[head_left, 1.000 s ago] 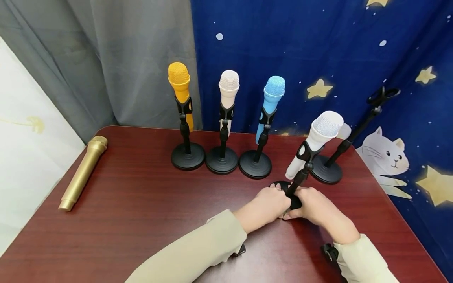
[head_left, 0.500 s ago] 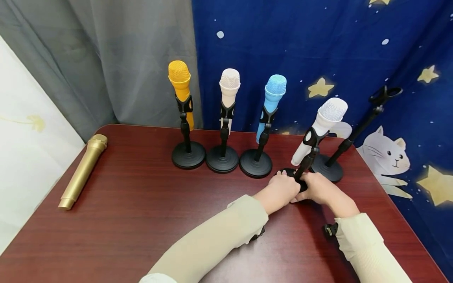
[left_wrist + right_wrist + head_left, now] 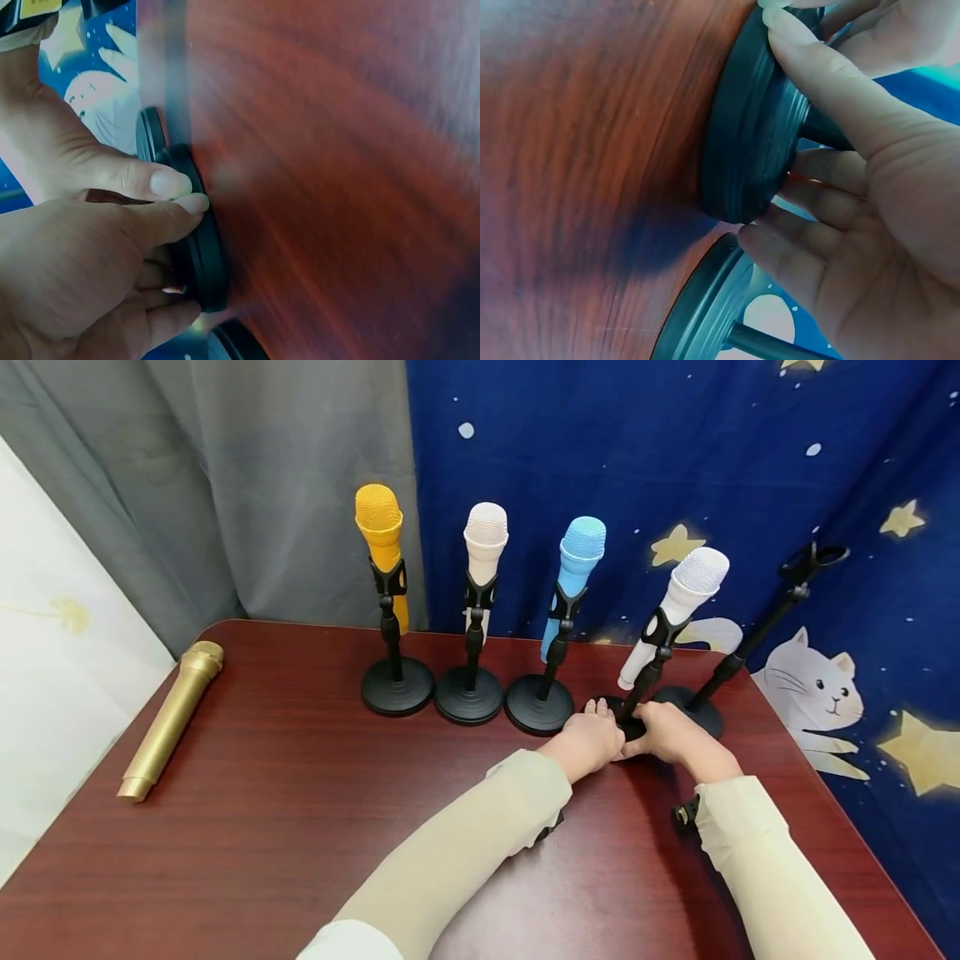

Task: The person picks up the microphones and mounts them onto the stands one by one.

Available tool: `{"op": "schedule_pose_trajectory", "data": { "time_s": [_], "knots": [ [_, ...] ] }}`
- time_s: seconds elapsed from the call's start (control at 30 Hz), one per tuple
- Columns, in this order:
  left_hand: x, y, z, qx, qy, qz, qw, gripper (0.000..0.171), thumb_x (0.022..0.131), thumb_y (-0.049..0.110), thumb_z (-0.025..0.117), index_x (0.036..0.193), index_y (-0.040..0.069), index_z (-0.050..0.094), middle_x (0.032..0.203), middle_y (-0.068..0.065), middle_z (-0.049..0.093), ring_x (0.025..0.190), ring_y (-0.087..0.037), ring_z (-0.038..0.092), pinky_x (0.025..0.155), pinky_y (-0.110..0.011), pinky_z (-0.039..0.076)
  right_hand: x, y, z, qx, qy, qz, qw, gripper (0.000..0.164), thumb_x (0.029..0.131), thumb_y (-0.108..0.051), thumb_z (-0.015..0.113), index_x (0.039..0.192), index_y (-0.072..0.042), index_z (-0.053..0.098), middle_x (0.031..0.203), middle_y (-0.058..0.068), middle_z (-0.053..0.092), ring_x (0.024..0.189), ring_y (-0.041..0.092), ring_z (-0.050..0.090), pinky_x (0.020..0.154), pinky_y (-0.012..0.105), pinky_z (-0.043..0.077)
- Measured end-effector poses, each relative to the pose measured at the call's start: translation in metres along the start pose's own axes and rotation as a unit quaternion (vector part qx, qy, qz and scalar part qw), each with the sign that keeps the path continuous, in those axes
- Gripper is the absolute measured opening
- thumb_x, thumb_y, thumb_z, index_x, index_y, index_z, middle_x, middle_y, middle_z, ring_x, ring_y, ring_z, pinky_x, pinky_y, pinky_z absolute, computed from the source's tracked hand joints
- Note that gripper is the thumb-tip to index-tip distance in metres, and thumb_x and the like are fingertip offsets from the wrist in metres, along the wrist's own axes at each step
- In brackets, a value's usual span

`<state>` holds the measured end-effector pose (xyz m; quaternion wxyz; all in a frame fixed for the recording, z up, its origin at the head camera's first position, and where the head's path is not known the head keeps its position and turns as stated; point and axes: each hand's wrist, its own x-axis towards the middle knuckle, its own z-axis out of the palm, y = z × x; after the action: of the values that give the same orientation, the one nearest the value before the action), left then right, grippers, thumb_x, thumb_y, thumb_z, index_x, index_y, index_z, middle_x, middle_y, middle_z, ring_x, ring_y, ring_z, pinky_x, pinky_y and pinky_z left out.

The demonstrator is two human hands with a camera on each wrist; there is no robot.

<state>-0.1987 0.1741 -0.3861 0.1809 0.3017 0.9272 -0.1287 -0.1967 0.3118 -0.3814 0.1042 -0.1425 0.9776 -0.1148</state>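
A white microphone [image 3: 697,575] leans in the clip of a black desk stand [image 3: 643,681]. My left hand [image 3: 588,739] grips the left side of that stand's round base [image 3: 199,251], thumb at the front edge and fingers around the side. On the right side my right hand [image 3: 670,735] grips the same base [image 3: 742,135], its thumb meeting the left thumb at the front. Just right of it stands a black stand with an empty clip [image 3: 750,647]. To the left is a blue microphone [image 3: 582,552] on its own stand.
A cream microphone [image 3: 486,539] and a yellow microphone [image 3: 380,522] stand on black stands farther left along the back. A gold microphone [image 3: 172,718] lies near the left edge of the dark red table [image 3: 300,793]. Curtains [image 3: 525,435] hang behind.
Both hands have moved the stand with the white microphone away, toward the back of the table, into line between the blue microphone's stand and the empty-clip stand.
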Motion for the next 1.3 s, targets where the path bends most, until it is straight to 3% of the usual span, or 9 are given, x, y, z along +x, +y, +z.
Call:
{"op": "schedule_pose_trajectory", "data": {
  "time_s": [0.27,0.43,0.7,0.8,0.9,1.03,1.1,1.2,1.3],
  "knots": [
    [0.007,-0.012,-0.008,0.0,-0.025,-0.02,0.9995,0.062,0.109,0.043,0.029,0.163,0.016,0.011,0.172,-0.002,0.005,0.16,-0.018,0.007,0.117,-0.032,0.041,0.019,0.001,-0.004,0.004,-0.004,0.018,1.0,0.053,0.076,-0.029,0.086,0.112,0.006,0.069,0.102,0.021,0.075,0.093,0.035,0.068,0.088,0.051,0.052],
    [0.008,-0.015,-0.005,0.009,-0.037,-0.026,0.9989,0.063,0.11,0.038,0.03,0.163,0.018,0.004,0.173,-0.001,-0.002,0.16,-0.017,0.001,0.121,-0.029,0.034,0.021,0.001,-0.003,0.008,-0.003,0.018,1.0,0.059,0.079,-0.033,0.085,0.119,0.007,0.067,0.11,0.025,0.073,0.102,0.04,0.067,0.093,0.054,0.051],
    [-0.002,-0.011,0.006,-0.001,0.016,-0.018,0.9997,0.058,0.111,0.034,0.028,0.163,0.016,0.012,0.172,-0.001,0.007,0.16,-0.016,0.009,0.125,-0.024,0.025,0.01,0.004,0.003,0.001,0.018,0.025,1.0,0.061,0.083,-0.037,0.08,0.124,0.006,0.064,0.114,0.027,0.071,0.104,0.041,0.067,0.093,0.056,0.051],
    [-0.011,-0.011,0.012,-0.024,0.029,-0.012,0.9992,0.062,0.109,0.039,0.038,0.163,0.016,0.016,0.172,-0.001,0.009,0.159,-0.016,0.012,0.127,-0.028,0.02,0.003,0.002,0.004,-0.006,0.025,0.024,0.999,0.065,0.084,-0.039,0.08,0.126,0.007,0.063,0.114,0.027,0.071,0.103,0.04,0.068,0.094,0.056,0.052],
    [-0.03,-0.019,0.017,-0.045,0.046,0.0,0.9979,0.068,0.105,0.047,0.047,0.161,0.017,0.025,0.172,-0.003,0.009,0.159,-0.017,0.015,0.129,-0.033,0.019,-0.006,-0.002,0.0,0.007,0.041,0.026,0.999,0.079,0.082,-0.046,0.081,0.134,0.009,0.058,0.122,0.029,0.068,0.113,0.044,0.065,0.097,0.058,0.051],
    [-0.071,-0.046,0.021,-0.077,0.111,0.037,0.9902,0.062,0.101,0.05,0.054,0.153,0.017,0.046,0.17,-0.006,0.021,0.155,-0.02,0.03,0.125,-0.038,0.029,-0.025,-0.006,-0.015,0.039,0.075,0.027,0.996,0.091,0.08,-0.058,0.08,0.144,0.001,0.053,0.124,0.028,0.066,0.112,0.041,0.063,0.094,0.056,0.051],
    [-0.093,-0.062,0.021,-0.097,0.151,0.058,0.9821,0.058,0.101,0.049,0.056,0.149,0.016,0.051,0.167,-0.007,0.03,0.152,-0.021,0.037,0.123,-0.038,0.034,-0.038,-0.006,-0.023,0.048,0.095,0.032,0.994,0.09,0.08,-0.06,0.078,0.146,-0.004,0.052,0.11,0.023,0.068,0.096,0.036,0.062,0.084,0.05,0.051],
    [-0.122,-0.087,0.023,-0.127,0.213,0.067,0.9664,0.055,0.102,0.047,0.056,0.146,0.015,0.054,0.16,-0.007,0.044,0.144,-0.022,0.048,0.116,-0.039,0.043,-0.055,-0.007,-0.034,0.072,0.141,0.029,0.987,0.084,0.083,-0.055,0.078,0.148,-0.009,0.051,0.123,0.021,0.068,0.099,0.039,0.067,0.086,0.053,0.054],
    [-0.149,-0.112,0.027,-0.182,0.258,0.038,0.9482,0.055,0.101,0.046,0.057,0.145,0.014,0.054,0.153,-0.005,0.053,0.138,-0.022,0.055,0.11,-0.042,0.049,-0.068,-0.009,-0.041,0.102,0.196,0.027,0.975,0.077,0.086,-0.048,0.079,0.149,-0.013,0.051,0.132,0.019,0.066,0.107,0.039,0.069,0.09,0.052,0.055]
  ]
}}
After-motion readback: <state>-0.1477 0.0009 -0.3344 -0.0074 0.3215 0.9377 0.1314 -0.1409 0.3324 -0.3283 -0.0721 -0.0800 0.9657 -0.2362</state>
